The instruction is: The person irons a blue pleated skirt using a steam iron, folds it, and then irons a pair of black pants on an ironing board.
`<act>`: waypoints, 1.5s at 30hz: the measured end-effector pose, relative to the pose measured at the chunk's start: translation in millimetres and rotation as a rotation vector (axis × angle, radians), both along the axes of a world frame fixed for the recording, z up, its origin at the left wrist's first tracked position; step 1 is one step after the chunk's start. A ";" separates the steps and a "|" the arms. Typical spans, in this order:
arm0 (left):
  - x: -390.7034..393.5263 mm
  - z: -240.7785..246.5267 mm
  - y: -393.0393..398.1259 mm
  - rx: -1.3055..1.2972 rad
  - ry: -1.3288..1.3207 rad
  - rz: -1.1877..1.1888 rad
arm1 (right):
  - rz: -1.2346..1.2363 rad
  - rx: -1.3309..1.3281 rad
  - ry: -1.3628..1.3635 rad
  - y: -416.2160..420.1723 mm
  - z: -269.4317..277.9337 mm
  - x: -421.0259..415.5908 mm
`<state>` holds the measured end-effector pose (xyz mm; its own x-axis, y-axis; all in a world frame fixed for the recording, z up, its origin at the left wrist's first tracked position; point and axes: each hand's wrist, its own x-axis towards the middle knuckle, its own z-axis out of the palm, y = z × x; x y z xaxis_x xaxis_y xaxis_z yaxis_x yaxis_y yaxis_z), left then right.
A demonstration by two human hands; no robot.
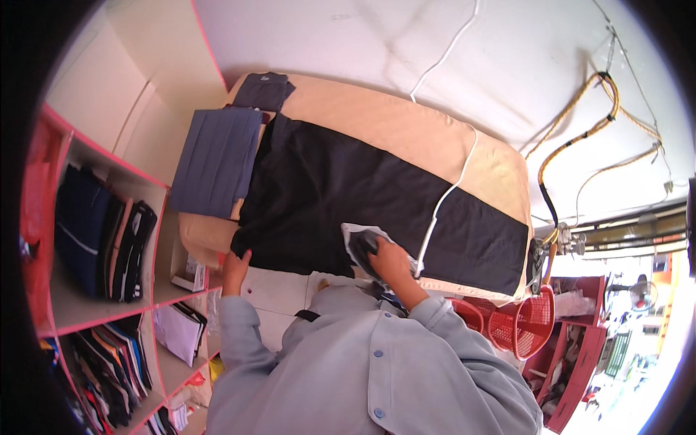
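Observation:
Black trousers [348, 185] lie spread along a padded ironing table with a peach cloth cover [435, 128]. My right hand [394, 263] grips the handle of a dark clothes iron [363, 247], which rests over a white cloth [352, 227] near the trousers' front edge. A white cord [451, 187] runs from beside that hand across the trousers to the wall. At the near left corner of the trousers, my left hand [237, 266] pinches the black fabric between thumb and fingers. Folded blue-grey fabric [217, 163] lies left of the trousers, and a dark folded garment [262, 91] sits at the back left corner.
Pink-edged shelves [103, 321] at the left hold stacks of folded clothes [84, 228]. Red plastic baskets [524, 326] stand by the table's right end. Rope-wrapped hoses [576, 136] hang on the wall at the right. A fan [641, 293] stands farther off at right.

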<state>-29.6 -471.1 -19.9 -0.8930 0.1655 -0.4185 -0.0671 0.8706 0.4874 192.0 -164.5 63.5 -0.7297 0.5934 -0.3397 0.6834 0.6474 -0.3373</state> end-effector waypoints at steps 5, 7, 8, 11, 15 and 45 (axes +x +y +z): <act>32.1 62.8 30.4 -0.039 0.321 -0.263 | -0.282 0.114 -0.017 50.3 -5.0 54.9; 41.6 91.4 76.4 0.197 0.504 -0.346 | -0.305 0.116 -0.012 62.4 -3.8 50.3; 47.4 96.0 101.7 0.296 0.529 -0.410 | -0.312 0.109 -0.001 66.4 -3.5 44.0; 73.1 67.2 184.1 0.496 0.550 -0.605 | -0.319 0.056 0.054 76.7 6.5 22.5; 127.4 -2.8 257.6 0.287 0.594 -0.897 | -0.344 0.000 0.072 88.9 7.6 31.4; 145.7 -11.9 264.4 0.072 0.641 -0.957 | -1.052 0.172 0.004 252.6 -3.4 286.2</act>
<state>116.2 -206.6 -31.8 -0.4346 0.8946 0.1043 0.8832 0.4007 0.2437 478.3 88.1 60.1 0.1773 0.9657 -0.1896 0.9258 -0.2291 -0.3008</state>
